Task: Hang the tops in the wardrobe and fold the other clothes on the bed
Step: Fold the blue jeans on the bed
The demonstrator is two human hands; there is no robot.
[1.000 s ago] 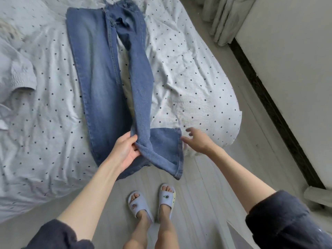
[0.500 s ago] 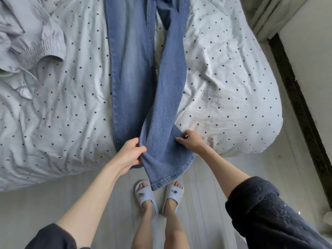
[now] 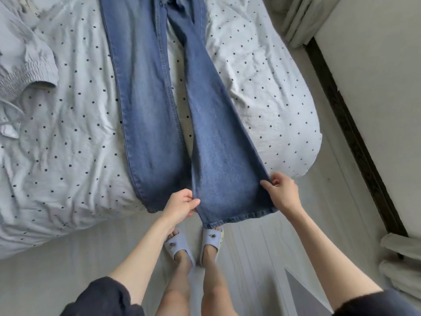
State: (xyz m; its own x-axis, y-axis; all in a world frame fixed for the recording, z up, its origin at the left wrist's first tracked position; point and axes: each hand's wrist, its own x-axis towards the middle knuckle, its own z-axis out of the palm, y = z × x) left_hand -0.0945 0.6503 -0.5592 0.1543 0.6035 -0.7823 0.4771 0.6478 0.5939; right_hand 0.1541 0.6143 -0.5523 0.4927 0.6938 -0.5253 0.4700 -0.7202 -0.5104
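Both hands pinch one jeans (image 3: 148, 110) leg near its hem, your left hand (image 3: 180, 205) at 9 o'clock, right hand (image 3: 281, 192) at 3, likely spreading it flat on the bed (image 3: 57, 156) before folding.

A single head-worn wide-angle view looks steeply down from standing height over the foot edge of the bed (image 3: 68, 156), close enough that forearms, legs and slippered feet (image 3: 180, 245) on the floor (image 3: 262, 247) fill its lower half.
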